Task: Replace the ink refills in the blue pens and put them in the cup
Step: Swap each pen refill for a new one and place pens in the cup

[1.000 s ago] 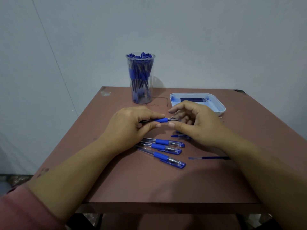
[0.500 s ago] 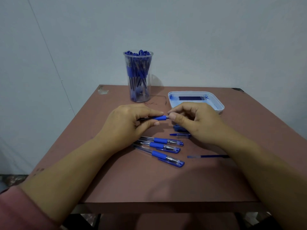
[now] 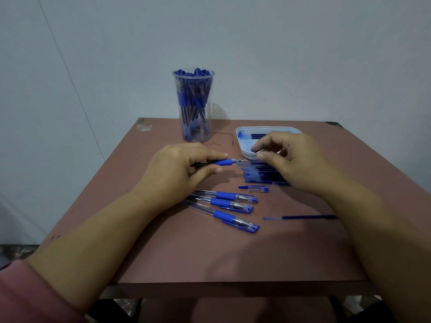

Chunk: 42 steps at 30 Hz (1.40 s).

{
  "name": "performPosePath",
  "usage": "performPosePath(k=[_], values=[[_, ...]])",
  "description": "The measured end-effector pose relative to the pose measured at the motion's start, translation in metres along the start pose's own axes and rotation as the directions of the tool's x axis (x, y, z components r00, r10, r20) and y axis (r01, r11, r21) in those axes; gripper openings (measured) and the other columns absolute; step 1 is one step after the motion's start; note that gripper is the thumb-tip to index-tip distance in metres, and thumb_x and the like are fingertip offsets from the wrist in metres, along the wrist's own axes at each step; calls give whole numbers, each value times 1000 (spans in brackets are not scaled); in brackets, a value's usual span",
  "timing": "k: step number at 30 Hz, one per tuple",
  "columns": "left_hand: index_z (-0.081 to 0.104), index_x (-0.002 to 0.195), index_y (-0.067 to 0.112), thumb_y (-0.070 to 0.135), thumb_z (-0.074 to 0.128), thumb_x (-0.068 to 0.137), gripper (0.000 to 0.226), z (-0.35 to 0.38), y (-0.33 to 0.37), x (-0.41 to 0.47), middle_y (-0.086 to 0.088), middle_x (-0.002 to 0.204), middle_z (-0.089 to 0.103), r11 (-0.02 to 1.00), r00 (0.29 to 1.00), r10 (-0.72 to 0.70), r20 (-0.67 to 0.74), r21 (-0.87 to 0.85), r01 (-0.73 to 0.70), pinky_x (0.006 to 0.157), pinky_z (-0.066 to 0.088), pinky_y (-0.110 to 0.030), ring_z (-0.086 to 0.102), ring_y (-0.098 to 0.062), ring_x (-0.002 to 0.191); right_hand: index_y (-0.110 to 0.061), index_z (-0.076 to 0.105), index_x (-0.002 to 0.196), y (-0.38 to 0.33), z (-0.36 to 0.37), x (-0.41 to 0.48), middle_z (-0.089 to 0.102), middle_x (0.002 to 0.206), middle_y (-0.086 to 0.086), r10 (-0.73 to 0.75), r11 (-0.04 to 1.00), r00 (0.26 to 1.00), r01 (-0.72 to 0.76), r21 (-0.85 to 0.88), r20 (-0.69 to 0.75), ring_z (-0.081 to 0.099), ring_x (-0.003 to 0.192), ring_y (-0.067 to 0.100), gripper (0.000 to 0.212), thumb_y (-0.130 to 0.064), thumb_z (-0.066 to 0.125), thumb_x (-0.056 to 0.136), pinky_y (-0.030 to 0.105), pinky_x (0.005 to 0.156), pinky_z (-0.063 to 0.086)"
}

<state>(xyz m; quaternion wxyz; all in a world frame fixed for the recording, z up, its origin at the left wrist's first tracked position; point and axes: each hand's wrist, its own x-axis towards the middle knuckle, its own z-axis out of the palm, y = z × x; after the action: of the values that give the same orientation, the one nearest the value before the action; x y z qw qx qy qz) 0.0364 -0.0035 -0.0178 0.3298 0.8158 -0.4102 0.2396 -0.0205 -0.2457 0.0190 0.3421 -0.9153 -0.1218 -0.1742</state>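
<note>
Left hand (image 3: 179, 169) curled round a blue pen (image 3: 222, 162), thumb and forefinger on its blue grip. Right hand (image 3: 293, 164) pinches a small silvery piece (image 3: 259, 151) between thumb and forefinger; we take it for the pen's unscrewed nose cone, though it is too small to be sure. The pen sits between the two hands, off the table, its bare front end just short of the right fingertips. Its long axis runs nearly level from left hand to right hand; the writing end points at the right hand, and the back end is hidden in the left palm. Risks as we judge them: the silvery piece is tiny and held by a light pinch, so a slip could send it rolling among the refills (image 3: 258, 174) under the right hand. With the front open, tipping the pen toward the right hand could let its refill slide out. The right forearm lies close to a loose refill (image 3: 300, 217) and could sweep it off. The cup (image 3: 193, 108) stands beyond the left hand, already crowded, so a careless drop-in might snag.
</note>
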Motion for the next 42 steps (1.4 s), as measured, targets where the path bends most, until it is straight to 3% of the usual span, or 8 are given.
performPosePath(k=[3,8,14,19,23,26,34,42], values=[[71,116,32,50,59,89,35,0,0,0,14,96,72,1000,1000,-6,-2,-7,6,73,56,-37,67,-6,86,-45,62,83,2,-7,-1,61,86,-25,38,991,995,-25,-133,94,54,80,-10,28,-19,61,93,13,70,37],[72,116,32,49,59,88,35,0,0,-1,13,97,72,1000,1000,-13,-6,-4,13,73,56,-38,67,-7,86,-40,65,91,-1,-3,-3,61,95,-18,36,958,965,40,-285,259,49,93,1,18,-23,61,94,21,82,41],[72,116,31,46,61,88,33,0,-2,-1,13,96,72,1000,1000,-14,-16,-1,14,72,56,-38,67,-7,86,-36,69,96,-2,13,-2,61,95,-14,-58,954,960,134,-268,272,47,99,5,12,-26,64,92,24,83,40],[72,115,33,49,60,88,33,0,-2,0,15,98,72,1000,1000,-27,-15,-7,27,73,56,-35,67,-4,87,-39,68,107,-3,15,-1,59,99,-21,-90,953,934,181,-241,345,42,97,-5,22,-24,56,96,14,80,36],[71,116,34,51,58,88,35,0,-2,-1,16,97,72,999,999,-42,-2,-2,42,73,56,-35,66,-4,87,-42,62,95,2,4,-4,61,88,-25,-86,987,982,106,-118,168,52,92,-3,23,-20,60,91,12,75,38],[71,116,33,49,59,88,34,1,0,-2,17,97,71,1000,1000,-22,9,0,22,72,56,-34,66,-2,87,-42,61,93,-2,7,-6,65,86,-20,-111,993,993,109,39,40,61,83,7,15,-30,68,86,12,71,45],[72,115,34,50,59,87,34,1,1,-2,17,99,72,1000,999,-27,19,10,27,73,56,-34,65,-1,87,-35,68,86,-2,0,-3,64,68,-23,-48,999,989,47,16,138,58,67,-4,13,-22,67,90,8,61,40],[72,115,36,52,58,87,34,2,2,-2,18,95,71,999,999,-30,25,14,29,71,55,-33,64,-1,83,-47,67,94,-5,8,-5,68,89,-25,-111,994,986,110,15,121,63,89,-1,19,-28,67,89,22,78,50]])
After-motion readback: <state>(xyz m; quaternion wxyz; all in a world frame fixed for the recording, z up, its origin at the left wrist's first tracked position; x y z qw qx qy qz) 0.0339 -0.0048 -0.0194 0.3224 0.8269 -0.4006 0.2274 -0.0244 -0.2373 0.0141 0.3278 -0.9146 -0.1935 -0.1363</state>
